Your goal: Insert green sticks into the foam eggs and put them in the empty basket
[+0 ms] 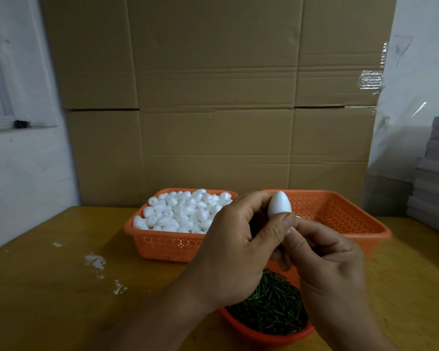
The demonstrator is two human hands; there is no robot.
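Flattened cardboard sheets are standing against the white wall, a window frame is showing at left, and grey boards are stacking beside the scuffed wooden tabletop.

head-worn view, close above hands, facing cardboard wall

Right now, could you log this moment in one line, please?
left hand: holds foam egg | right hand: at egg base | empty basket: empty

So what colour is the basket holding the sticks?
Orange, perforated plastic basket, like the other two; the head view shows it nearest the person.
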